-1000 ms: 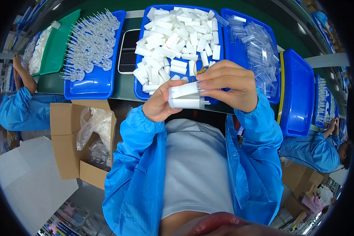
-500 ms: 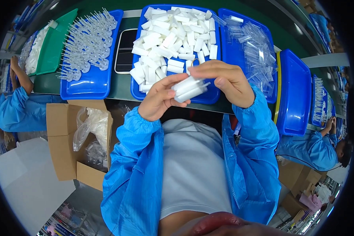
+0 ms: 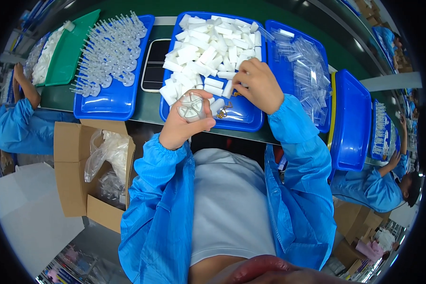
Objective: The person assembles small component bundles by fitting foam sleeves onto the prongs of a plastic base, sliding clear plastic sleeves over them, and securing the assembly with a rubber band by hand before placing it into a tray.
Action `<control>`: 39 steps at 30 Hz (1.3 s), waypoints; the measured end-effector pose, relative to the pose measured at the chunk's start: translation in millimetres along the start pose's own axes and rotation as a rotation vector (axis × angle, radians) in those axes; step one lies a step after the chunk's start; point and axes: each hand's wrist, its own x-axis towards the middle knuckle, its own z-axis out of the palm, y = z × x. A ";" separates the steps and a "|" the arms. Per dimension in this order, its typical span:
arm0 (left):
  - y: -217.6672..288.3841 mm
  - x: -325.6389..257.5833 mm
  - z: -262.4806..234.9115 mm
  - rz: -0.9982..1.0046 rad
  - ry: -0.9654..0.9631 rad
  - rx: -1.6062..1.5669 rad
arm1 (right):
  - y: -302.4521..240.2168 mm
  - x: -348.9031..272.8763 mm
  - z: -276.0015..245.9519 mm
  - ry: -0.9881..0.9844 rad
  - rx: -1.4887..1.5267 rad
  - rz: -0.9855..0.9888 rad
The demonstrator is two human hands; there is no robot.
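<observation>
My left hand is wrapped round a round bundle of clear and white pieces, with its divided end facing up. It is held above the near left corner of a blue tray of white foam-like blocks. My right hand reaches into the same tray, thumb and fingers pinched at a small yellow-brown rubber band beside a white block. More tangled rubber bands lie on the tray floor between my hands.
To the right, a blue tray holds clear plastic pieces; a stack of blue trays stands beyond. Left are a phone-like dark device and a tray of clear stemmed parts. An open cardboard box sits below. People work at both sides.
My right hand has left the bundle and moved down to the tray's rubber bands. My left hand has shifted left and turned the bundle end up.
</observation>
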 end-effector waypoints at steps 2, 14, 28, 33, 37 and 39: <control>1.5 -0.1 5.9 0.013 0.084 0.085 | 3.1 -1.8 -9.4 0.083 0.157 0.039; 5.1 7.0 12.4 0.111 0.064 0.439 | 11.9 -20.4 -31.3 0.062 1.391 0.562; 2.1 8.6 17.3 0.097 0.088 0.429 | -34.8 -8.8 -56.3 -0.222 1.239 0.247; -0.7 8.7 16.5 0.125 0.084 0.435 | -48.6 4.2 -65.9 -0.324 1.083 0.142; 3.3 7.2 18.7 0.115 0.079 0.435 | -53.3 8.5 -63.1 -0.355 1.029 0.142; 1.8 7.2 18.0 0.123 0.065 0.412 | -54.9 8.7 -56.9 -0.262 0.987 0.034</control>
